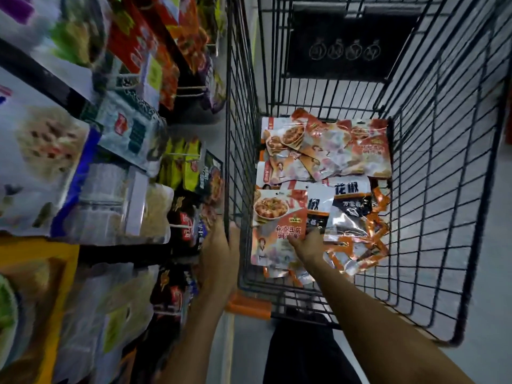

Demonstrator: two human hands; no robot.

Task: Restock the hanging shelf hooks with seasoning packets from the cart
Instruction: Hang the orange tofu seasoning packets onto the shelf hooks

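My right grip (303, 245) curls on the edge of the top seasoning packet (277, 217) in the cart (443, 189); I lift one only. I cannot tell how far my left grip (221, 245), at the cart wall, is closed.

Shelves on the left, cart on the right.
The cart (432, 189) stands just right of the shelves (33, 70), with a heap of packets (327, 151) in it. The left hand (219, 253) is at the cart's left wall; the right hand (307, 245), inside, holds the nearest packet (277, 228).
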